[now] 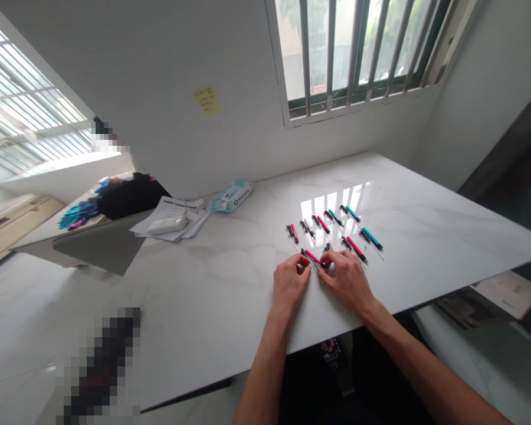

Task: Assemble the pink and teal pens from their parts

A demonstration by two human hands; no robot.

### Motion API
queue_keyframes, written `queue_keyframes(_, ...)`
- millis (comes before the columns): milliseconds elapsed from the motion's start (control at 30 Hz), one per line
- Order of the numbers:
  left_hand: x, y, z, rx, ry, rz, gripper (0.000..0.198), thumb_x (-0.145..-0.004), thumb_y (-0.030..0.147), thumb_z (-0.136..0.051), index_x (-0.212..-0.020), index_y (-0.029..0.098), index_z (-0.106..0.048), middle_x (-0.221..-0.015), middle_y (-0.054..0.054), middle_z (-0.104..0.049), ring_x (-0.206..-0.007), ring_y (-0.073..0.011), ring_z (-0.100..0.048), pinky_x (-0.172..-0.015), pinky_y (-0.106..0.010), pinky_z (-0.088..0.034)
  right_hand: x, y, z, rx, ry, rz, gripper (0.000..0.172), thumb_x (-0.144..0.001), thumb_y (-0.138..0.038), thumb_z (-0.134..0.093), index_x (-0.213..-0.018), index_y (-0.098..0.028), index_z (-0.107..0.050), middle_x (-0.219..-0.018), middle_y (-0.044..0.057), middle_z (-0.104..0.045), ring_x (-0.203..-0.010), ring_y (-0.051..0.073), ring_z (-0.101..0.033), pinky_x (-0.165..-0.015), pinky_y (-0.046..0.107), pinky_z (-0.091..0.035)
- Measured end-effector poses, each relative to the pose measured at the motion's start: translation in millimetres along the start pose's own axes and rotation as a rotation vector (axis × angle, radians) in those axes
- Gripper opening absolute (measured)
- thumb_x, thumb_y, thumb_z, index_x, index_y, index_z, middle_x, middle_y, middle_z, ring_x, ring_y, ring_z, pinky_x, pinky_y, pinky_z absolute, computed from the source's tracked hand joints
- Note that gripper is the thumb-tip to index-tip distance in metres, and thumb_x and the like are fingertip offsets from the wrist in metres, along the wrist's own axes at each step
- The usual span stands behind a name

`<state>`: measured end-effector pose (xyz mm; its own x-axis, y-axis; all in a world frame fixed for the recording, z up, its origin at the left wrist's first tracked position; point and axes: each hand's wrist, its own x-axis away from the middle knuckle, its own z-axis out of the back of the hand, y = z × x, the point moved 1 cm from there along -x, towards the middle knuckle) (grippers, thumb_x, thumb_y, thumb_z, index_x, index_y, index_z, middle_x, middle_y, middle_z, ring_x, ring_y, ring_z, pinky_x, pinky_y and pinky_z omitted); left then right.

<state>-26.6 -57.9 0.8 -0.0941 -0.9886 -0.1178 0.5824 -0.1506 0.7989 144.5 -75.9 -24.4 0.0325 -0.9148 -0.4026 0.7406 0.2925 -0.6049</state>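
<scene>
Between my hands lies a taken-apart pen: a red barrel (313,257) with a black end, a black clip piece (303,252) and a thin pale refill (312,265). My left hand (289,282) rests on the table with thumb and forefinger curled together at the refill's near side. Fingers of my right hand (347,278) are pinched at the lower ends of the barrel and refill. Fingertips partly hide what each hand grips. Another dark pen part (328,247) shows just behind my right hand. To its right lies a second red pen (356,248) in pieces.
Behind my hands, several dismantled pens with red, black and teal barrels (352,213) lie in rows on the white marble-look table (221,295). A wipes packet (233,196), papers (137,229) and a white device (168,225) sit by the wall. A phone (333,352) shows below the table edge.
</scene>
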Motion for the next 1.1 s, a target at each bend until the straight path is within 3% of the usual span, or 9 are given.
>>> queue_keyframes(467,-1,-4,-0.5,-0.019,0.003,-0.015,0.003,-0.080,0.023,-0.072,-0.079,0.023,-0.069,-0.084,-0.001,-0.072,-0.070,-0.0170,-0.061,-0.074,-0.030,-0.044,1,-1,-3,-0.052,-0.039,0.008,0.011,-0.096,-0.034,-0.066,-0.097,-0.024,-0.070,-0.086,0.005,-0.074,-0.093,0.028,-0.064,-0.090,0.043,-0.042)
queue_keyframes(567,1,-3,2.5,-0.036,0.038,-0.005,0.017,-0.079,0.034,-0.078,-0.079,0.022,-0.065,-0.082,-0.001,-0.070,-0.068,-0.0174,-0.060,-0.070,-0.030,-0.043,1,-2,-5,-0.080,-0.006,0.023,0.014,-0.098,-0.036,-0.064,-0.098,-0.024,-0.071,-0.087,0.006,-0.074,-0.092,0.028,-0.066,-0.088,0.044,-0.045)
queue_keyframes(667,-8,1,13.2,-0.076,0.079,-0.008,0.019,-0.089,0.039,-0.067,-0.080,0.023,-0.062,-0.082,-0.001,-0.070,-0.067,-0.0168,-0.061,-0.071,-0.029,-0.043,0,-3,-6,-0.114,0.054,0.040,0.016,-0.100,-0.036,-0.060,-0.098,-0.024,-0.071,-0.088,0.007,-0.074,-0.090,0.029,-0.067,-0.086,0.045,-0.049)
queue_keyframes(800,-46,1,42.6,-0.227,0.185,-0.070,0.013,-0.092,0.032,-0.060,-0.083,0.023,-0.063,-0.084,0.000,-0.071,-0.067,-0.0158,-0.061,-0.071,-0.029,-0.041,-2,-4,-9,-0.157,0.119,0.046,0.013,-0.098,-0.033,-0.059,-0.095,-0.027,-0.071,-0.087,0.007,-0.074,-0.088,0.031,-0.069,-0.082,0.048,-0.055)
queue_keyframes(967,-98,-37,78.8,-0.280,0.283,-0.023,0.014,-0.090,0.034,-0.059,-0.083,0.023,-0.065,-0.075,-0.001,-0.067,-0.066,-0.0167,-0.058,-0.069,-0.028,-0.037,4,2,-15,-0.196,0.142,0.036,0.011,-0.096,-0.033,-0.060,-0.097,-0.031,-0.070,-0.092,0.008,-0.073,-0.094,0.034,-0.070,-0.082,0.052,-0.059)
queue_keyframes(1100,-106,-75,90.2,-0.150,0.400,0.106,0.018,-0.089,0.038,-0.058,-0.082,0.023,-0.063,-0.058,0.005,-0.049,-0.058,-0.0153,-0.051,-0.064,-0.026,-0.034,1,4,-14,-0.231,0.132,0.070,0.010,-0.095,-0.032,-0.062,-0.098,-0.030,-0.071,-0.097,0.008,-0.073,-0.097,0.032,-0.071,-0.081,0.047,-0.062)
